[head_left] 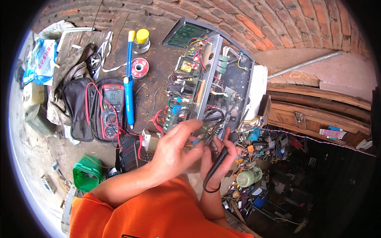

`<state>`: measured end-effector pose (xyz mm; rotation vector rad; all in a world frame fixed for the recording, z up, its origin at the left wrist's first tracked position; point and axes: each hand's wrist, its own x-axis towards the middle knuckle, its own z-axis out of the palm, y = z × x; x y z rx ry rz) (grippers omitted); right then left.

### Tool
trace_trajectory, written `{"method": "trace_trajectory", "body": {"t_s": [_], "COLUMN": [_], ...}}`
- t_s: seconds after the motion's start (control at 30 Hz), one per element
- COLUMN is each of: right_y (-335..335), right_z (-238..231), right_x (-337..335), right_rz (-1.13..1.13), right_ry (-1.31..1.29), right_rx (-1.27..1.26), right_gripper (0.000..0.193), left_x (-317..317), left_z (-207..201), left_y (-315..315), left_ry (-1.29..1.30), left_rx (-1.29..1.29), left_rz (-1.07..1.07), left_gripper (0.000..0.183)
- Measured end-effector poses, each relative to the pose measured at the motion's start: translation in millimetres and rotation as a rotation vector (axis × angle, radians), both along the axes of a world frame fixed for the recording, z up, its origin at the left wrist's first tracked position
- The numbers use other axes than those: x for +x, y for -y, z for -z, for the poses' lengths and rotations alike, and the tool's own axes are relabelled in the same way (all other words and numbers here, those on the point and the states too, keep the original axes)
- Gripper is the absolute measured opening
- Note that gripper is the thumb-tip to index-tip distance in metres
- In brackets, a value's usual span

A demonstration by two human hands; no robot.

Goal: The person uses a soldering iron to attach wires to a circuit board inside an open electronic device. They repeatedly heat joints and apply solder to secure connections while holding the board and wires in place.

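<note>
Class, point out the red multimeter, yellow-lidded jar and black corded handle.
Red multimeter (113, 96), head view: its display.
Yellow-lidded jar (142, 37), head view: its lid.
Black corded handle (217, 163), head view: near its middle.

A passage is left over the bare strip of the table (156, 85) at upper centre. It is bordered on the left by a jar (141, 41), a solder spool (144, 70) and a blue desoldering pump (129, 97), narrowed below by red wires (154, 119), and blocked on the right by the open metal chassis (212, 59).
</note>
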<state>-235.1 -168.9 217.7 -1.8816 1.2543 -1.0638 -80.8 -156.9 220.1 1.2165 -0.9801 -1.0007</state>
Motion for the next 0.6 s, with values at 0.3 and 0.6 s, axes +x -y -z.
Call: {"method": "trace_trajectory", "body": {"t_s": [0.3,0.6], "right_y": [0.6,0.8], "right_z": [3.0,1.6], "right_x": [-4.6,-1.3], "right_rz": [-0.02,-0.111], "right_ry": [0.147,0.403], "right_rx": [0.043,0.115], "right_gripper": [0.053,0.071], "left_x": [-11.9,-10.0], "left_z": [0.3,2.3], "left_y": [0.1,2.4], "left_ry": [0.139,0.157], "left_rx": [-0.114,-0.192], "left_rz": [-0.012,-0.019], "left_gripper": [0.047,0.045]}}
